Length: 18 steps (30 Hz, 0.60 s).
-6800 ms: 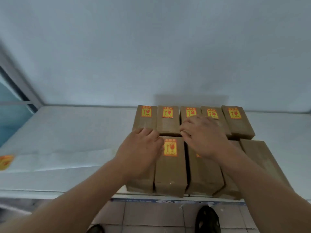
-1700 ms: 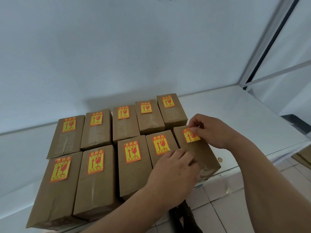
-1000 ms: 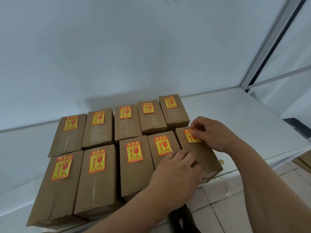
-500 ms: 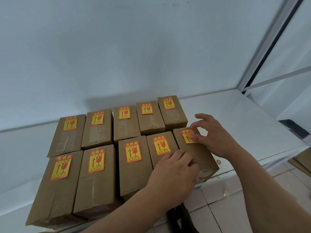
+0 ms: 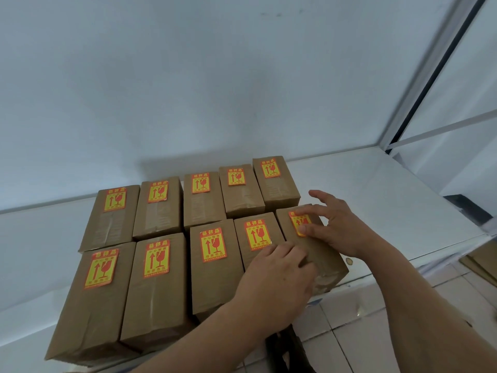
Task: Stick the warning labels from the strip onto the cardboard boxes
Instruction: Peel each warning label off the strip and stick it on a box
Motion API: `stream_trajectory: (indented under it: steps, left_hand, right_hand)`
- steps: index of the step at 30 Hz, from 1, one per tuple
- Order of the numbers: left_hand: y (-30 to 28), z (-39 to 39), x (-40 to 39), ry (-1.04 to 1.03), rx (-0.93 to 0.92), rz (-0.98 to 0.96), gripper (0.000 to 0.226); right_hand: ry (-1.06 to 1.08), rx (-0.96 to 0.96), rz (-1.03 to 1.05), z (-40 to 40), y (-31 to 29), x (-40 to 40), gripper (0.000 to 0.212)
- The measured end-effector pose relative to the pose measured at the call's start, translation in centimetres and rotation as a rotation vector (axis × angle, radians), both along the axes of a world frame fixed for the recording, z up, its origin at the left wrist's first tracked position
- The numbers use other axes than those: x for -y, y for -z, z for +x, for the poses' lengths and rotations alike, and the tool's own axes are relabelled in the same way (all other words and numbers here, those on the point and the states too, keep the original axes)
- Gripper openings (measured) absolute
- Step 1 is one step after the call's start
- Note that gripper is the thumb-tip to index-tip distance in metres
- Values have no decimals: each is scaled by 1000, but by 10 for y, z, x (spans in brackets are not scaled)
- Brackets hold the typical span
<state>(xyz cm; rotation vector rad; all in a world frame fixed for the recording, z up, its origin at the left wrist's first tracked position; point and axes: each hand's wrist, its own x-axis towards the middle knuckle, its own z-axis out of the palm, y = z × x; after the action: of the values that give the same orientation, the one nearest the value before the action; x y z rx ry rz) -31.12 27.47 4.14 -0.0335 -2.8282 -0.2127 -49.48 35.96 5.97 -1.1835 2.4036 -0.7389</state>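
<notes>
Two rows of brown cardboard boxes lie on a white table (image 5: pixel 403 205), each showing a yellow and red warning label. The front right box (image 5: pixel 320 249) carries a label (image 5: pixel 298 221) partly under my fingers. My right hand (image 5: pixel 333 224) has its fingers spread, with forefinger and thumb pressing on that label. My left hand (image 5: pixel 279 273) lies flat on the near part of the front right box and its neighbour (image 5: pixel 256 240), holding nothing. The label strip is not in view.
A white wall stands right behind the boxes. A white frame post (image 5: pixel 419 84) rises at the table's right back corner. Tiled floor (image 5: pixel 376 332) lies below the table's front edge, with flat cardboard (image 5: pixel 481 262) at the far right.
My right hand went from pinching the label at its top corner to pressing it flat with spread fingers. My left hand stayed on the box. Before that, the view swung from the left boxes to the right end.
</notes>
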Motion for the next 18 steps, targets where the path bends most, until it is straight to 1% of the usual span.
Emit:
stream_trajectory:
  steps: [2, 6, 10, 15, 18]
  left_hand:
    - [0, 0, 0, -4, -3, -2, 23]
    - [1, 0, 0, -7, -3, 11, 24]
    - [1, 0, 0, -5, -10, 20, 24]
    - [1, -2, 0, -16, -9, 30, 24]
    - [1, -2, 0, -20, 5, 35, 26]
  right_hand:
    - [-23, -26, 29, 3, -2, 3, 37]
    - [-40, -51, 63, 5, -2, 6, 38]
    - [-30, -36, 60, 4, 0, 7, 39]
    - [17, 42, -2, -4, 2, -7, 41]
    - [36, 31, 29, -9, 5, -16, 50]
